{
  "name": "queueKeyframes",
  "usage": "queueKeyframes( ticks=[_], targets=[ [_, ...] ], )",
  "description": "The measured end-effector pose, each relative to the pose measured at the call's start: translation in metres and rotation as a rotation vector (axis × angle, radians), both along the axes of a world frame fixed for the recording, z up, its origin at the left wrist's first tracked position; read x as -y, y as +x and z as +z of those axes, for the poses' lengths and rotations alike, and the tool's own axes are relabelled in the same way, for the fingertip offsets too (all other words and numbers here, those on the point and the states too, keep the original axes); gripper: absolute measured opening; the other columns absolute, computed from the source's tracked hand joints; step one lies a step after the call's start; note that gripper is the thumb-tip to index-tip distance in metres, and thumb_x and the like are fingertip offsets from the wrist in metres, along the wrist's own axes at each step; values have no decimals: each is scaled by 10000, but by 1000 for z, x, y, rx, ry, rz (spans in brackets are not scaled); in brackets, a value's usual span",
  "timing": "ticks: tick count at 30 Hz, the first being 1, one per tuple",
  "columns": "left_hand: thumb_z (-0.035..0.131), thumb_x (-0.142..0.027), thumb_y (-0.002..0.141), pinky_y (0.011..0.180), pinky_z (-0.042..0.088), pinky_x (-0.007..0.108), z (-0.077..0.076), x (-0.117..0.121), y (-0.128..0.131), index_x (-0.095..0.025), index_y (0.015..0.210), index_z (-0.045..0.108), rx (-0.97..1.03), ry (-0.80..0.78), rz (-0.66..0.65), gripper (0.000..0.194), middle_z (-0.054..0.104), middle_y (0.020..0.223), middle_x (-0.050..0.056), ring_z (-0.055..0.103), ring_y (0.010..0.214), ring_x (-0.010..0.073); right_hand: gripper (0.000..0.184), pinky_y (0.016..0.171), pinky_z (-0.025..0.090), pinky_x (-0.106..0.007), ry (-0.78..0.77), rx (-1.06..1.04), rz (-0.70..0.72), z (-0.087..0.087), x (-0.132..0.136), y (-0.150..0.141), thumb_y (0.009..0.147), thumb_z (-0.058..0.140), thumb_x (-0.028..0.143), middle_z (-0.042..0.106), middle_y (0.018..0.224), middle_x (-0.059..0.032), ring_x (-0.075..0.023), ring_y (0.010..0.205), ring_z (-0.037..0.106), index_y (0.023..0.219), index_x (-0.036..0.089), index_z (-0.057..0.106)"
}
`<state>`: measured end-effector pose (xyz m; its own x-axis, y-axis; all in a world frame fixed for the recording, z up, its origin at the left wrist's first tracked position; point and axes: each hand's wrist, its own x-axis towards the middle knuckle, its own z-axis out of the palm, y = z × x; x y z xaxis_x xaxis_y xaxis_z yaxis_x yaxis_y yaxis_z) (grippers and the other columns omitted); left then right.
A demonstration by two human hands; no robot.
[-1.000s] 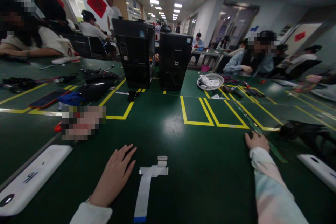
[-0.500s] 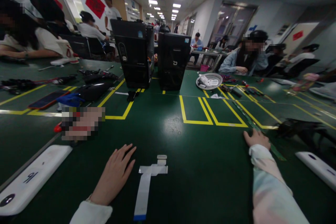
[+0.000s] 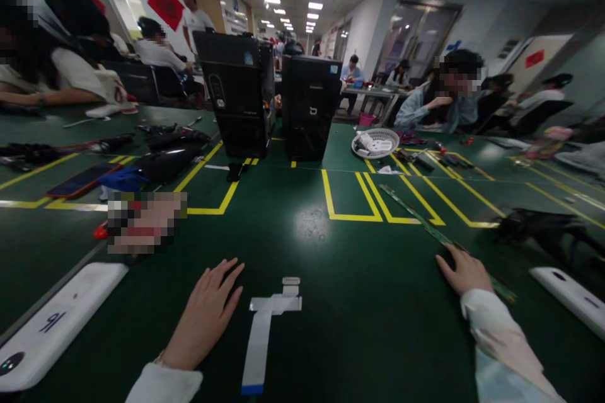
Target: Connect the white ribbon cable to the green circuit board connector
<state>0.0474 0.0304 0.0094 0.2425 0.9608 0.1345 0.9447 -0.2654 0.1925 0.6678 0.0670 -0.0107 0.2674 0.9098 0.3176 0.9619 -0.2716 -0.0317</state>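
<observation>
My left hand (image 3: 204, 312) lies on the green table (image 3: 359, 340), fingers stretched and apart, holding nothing. Just right of it is a white flat ribbon cable (image 3: 258, 346) with a blue end and a connector (image 3: 291, 281) at its far end. On the right, my right hand (image 3: 466, 269) closes over a long, narrow green circuit board strip (image 3: 413, 211). The strip lies slantwise on the table, both ends showing beyond the hand; the grip itself is partly hidden under the fingers.
White elongated devices lie at the left (image 3: 61, 327) and right (image 3: 570, 302). Two black computer towers (image 3: 309, 110) stand ahead, beside a white basket (image 3: 375, 143) of parts. Black cables (image 3: 548, 233) lie right. Several people sit around, one (image 3: 435, 107) across the table.
My right hand has shifted slightly nearer, and the circuit board strip has moved with it, its far end swinging left across the yellow tape. My left hand and the ribbon cable stay put.
</observation>
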Motion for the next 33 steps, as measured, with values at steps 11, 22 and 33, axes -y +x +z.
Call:
queueKeyframes(
  ticks=[11,22,33],
  targets=[
    [384,-458,920,1086,323,562,-2,1,-2,-241,1395,455,20,7,3,527,432,1476,95,389,1352,310,502,942,494,-450,49,-137,363,13,58,-49,885,379,469,660,1184,-108,-264,1085,617,1236,184,598],
    [359,-460,929,1092,327,542,1,2,1,-234,1403,441,-23,2,6,531,430,1478,93,382,1361,289,665,989,423,-543,121,-66,-107,-12,65,-19,838,279,573,564,1257,-206,-379,1195,512,1183,113,613],
    [353,-453,930,1091,330,540,-1,1,0,-219,1402,443,-37,6,-2,535,438,1470,105,391,1354,292,651,1041,408,-488,58,-56,82,-16,43,7,865,304,566,519,1342,-179,-332,1243,489,1267,121,558]
  ],
)
